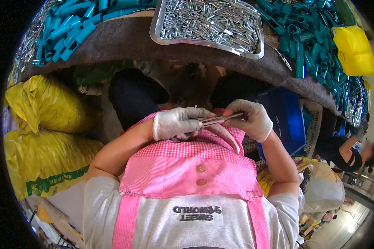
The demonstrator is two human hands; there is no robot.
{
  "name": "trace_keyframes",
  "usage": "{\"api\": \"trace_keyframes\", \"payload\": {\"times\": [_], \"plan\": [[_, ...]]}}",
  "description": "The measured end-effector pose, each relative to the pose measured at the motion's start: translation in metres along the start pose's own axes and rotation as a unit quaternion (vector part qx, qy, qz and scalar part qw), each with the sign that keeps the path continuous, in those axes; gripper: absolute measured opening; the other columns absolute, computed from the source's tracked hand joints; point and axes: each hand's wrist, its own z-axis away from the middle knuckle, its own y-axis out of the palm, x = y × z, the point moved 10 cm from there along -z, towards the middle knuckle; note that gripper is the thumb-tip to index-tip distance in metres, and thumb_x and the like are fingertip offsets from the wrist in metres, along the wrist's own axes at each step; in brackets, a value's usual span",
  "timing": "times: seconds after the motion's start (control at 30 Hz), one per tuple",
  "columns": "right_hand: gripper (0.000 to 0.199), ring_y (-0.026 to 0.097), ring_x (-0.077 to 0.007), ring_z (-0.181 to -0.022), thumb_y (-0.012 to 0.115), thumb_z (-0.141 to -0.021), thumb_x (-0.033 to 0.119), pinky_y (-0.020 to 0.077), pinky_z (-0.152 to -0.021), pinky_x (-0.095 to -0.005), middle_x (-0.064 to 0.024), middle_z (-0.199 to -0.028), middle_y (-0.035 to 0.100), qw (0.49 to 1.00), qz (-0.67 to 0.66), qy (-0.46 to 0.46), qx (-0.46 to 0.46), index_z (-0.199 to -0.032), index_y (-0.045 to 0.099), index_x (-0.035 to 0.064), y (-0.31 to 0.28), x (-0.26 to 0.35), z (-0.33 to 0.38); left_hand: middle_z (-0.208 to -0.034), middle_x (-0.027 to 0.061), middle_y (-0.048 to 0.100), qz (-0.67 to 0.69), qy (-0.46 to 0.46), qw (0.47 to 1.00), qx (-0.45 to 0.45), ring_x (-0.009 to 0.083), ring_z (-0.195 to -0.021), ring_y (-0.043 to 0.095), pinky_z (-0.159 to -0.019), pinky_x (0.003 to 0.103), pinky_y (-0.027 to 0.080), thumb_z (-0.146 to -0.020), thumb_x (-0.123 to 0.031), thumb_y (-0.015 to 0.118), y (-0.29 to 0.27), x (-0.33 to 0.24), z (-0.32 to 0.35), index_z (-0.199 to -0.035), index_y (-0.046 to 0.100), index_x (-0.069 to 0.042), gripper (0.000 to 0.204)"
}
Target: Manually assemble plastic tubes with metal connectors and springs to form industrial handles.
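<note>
My left hand point(173, 123), in a white glove with bare fingertips, is closed around a few slim silver metal rods point(214, 120) above my lap. My right hand point(254, 120), gloved the same way, pinches the right end of the rods, where a darker narrow piece shows between thumb and fingers. The hands are close together, their fingertips nearly meeting. Exactly how the metal parts fit together is too small to tell. Beneath them lies the pink checked apron point(187, 170) that I wear.
Ahead, a metal tray point(156, 31) full of small silver pins stands on the brown-covered table point(124, 43). Teal tubes point(77, 41) are heaped on both sides. Yellow sacks point(54, 162) stand at left, a blue crate point(284, 120) at right. Another person point(351, 153) sits farther right.
</note>
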Motion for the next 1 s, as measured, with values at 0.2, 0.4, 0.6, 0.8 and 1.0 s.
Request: {"api": "trace_keyframes", "payload": {"times": [0.2,0.4,0.6,0.8,1.0], "plan": [[0.022,0.060,-0.0103,-0.085,0.068,-0.077,0.001,0.0488,-0.075,-0.0240,-0.0051,-0.092,0.065,0.996,0.027,-0.074,0.035,-0.099,0.065,0.0008,0.005,0.001,0.003,-0.076,0.0023,0.049,0.028,-0.031,0.999,0.004,0.0034,-0.051,0.035,-0.043,0.015,0.030,-0.093,-0.014,0.048,0.002,0.015,-0.003,-0.137,0.038,-0.011,0.046],[0.024,0.060,-0.0108,-0.086,0.051,-0.093,0.012,0.0496,-0.078,-0.0256,-0.0061,-0.094,0.065,0.987,-0.150,0.054,-0.015,-0.112,0.060,-0.0006,0.006,-0.040,0.004,-0.077,0.0056,0.051,0.166,0.005,0.986,0.025,0.0044,-0.050,0.038,-0.042,0.014,0.032,-0.093,-0.016,0.050,-0.003,0.019,-0.005,-0.131,0.042,-0.009,0.039],[0.030,0.059,-0.0103,-0.076,0.049,-0.095,0.015,0.0499,-0.072,-0.0237,-0.0056,-0.093,0.063,0.985,-0.162,0.055,0.017,-0.120,0.056,-0.0005,0.031,-0.047,0.001,-0.082,0.0066,0.055,0.174,-0.030,0.984,-0.031,0.0040,-0.050,0.040,-0.039,0.015,0.032,-0.093,-0.018,0.051,-0.013,0.027,-0.007,-0.126,0.044,-0.009,0.035],[0.033,0.057,-0.0100,-0.075,0.048,-0.096,0.020,0.0496,-0.069,-0.0245,-0.0050,-0.090,0.063,0.951,-0.296,0.083,-0.025,-0.122,0.054,0.0001,0.044,-0.047,0.000,-0.084,0.0047,0.053,0.233,-0.069,0.970,0.016,0.0034,-0.048,0.037,-0.034,0.016,0.025,-0.096,-0.022,0.044,-0.010,0.036,-0.005,-0.123,0.044,-0.008,0.031],[0.035,0.053,-0.0064,-0.069,0.048,-0.096,0.026,0.0428,-0.057,-0.0184,-0.0012,-0.086,0.061,0.916,-0.377,0.113,-0.078,-0.123,0.053,0.0042,0.049,-0.058,-0.007,-0.087,0.0034,0.053,0.219,-0.020,0.976,-0.005,0.0031,-0.048,0.039,-0.035,0.016,0.025,-0.096,-0.025,0.045,-0.016,0.024,-0.007,-0.126,0.044,-0.006,0.036]]}}
